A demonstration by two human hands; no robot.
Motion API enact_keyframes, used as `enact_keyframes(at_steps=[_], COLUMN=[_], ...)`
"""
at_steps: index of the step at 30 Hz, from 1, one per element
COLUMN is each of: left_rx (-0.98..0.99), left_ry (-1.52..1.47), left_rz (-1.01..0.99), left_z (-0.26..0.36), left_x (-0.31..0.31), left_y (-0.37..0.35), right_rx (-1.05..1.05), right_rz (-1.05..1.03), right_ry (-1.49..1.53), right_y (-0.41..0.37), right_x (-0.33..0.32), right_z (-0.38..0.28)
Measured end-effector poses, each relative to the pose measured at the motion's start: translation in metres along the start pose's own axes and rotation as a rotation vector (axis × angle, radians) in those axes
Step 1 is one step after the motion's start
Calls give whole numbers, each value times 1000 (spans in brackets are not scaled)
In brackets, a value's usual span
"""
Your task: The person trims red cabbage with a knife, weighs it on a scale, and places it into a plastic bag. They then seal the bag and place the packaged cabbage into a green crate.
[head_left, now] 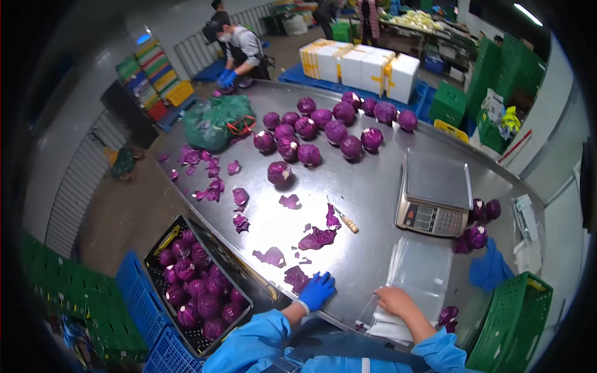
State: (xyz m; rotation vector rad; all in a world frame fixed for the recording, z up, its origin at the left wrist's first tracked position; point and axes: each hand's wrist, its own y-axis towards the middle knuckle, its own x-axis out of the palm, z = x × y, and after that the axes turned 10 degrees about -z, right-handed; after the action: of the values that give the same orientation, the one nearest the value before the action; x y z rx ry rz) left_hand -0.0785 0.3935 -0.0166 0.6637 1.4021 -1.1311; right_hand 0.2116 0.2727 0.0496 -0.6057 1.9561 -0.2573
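Observation:
My left hand (318, 291), in a blue glove, rests at the table's near edge beside torn purple leaves (296, 279), its fingers apart with nothing seen in them. My bare right hand (395, 301) is at the left edge of a stack of clear plastic bags (418, 273), its fingers bent together on the edge of a bag. A knife with a wooden handle (349, 224) lies on the steel table (367, 186). Farther back are several red cabbages (336, 132). To the right stands a weighing scale (435, 189).
A black crate (245, 309) of red cabbages stands at the left. Beyond are a green net sack (208, 124) and a co-worker (241, 46) with blue gloves. White boxes (360, 67) stand behind the table. A green crate (516, 317) and blue cloth (489, 267) are at the right.

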Motion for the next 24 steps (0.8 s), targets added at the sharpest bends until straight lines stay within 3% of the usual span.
enact_keyframes(at_steps=[3,4,5,6,7,9,10,11,12,13,15,16,17,18,19,20,21,23,24], left_rx=[-117,-43,-78,-231,-241,-525,-721,-673,-614,-666,-587,-416,-113,84,454,460,584,521,404], left_ry=[98,23,-9,17,538,593,66,452,553,421,-368,-448,-197,-285,-566,-440,-682,-609,-592], left_rz=[158,124,-126,-34,-106,-56,-92,-205,314,318,152,647,348,403,259,522,-86,354,342], left_z=[-89,-128,-172,-228,-252,-373,-421,-455,-476,-457,-466,-409,-348,-304,-252,-198,-167,-107,-113], left_x=[7,-4,-7,24,-38,1,-9,-16,-20,-74,-67,-69,-112,-44,-85,-48,-75,-2,4], left_y=[-9,-24,-27,-31,-44,-68,-81,-95,-102,-83,-26,9,37,68,83,91,103,131,145], right_rx=[87,99,109,119,111,94,159,222,293,360,451,492,558,628,698,771,842,953,992], right_rz=[-129,-158,-179,-197,-101,81,113,147,301,460,498,522,446,369,293,282,273,249,237], right_ry=[-19,-19,-25,-37,-38,-45,7,57,8,-45,-54,-61,9,77,142,175,205,229,227], right_y=[40,53,68,84,103,135,151,172,192,209,236,249,261,270,275,278,278,269,260], right_x=[-3,-4,-8,-13,-14,-12,-36,-64,-73,-78,-85,-88,-85,-80,-76,-75,-74,-72,-73], right_z=[-22,-29,-34,-35,-34,-32,-43,-53,-56,-56,-49,-44,-36,-26,-18,-13,-7,5,10])
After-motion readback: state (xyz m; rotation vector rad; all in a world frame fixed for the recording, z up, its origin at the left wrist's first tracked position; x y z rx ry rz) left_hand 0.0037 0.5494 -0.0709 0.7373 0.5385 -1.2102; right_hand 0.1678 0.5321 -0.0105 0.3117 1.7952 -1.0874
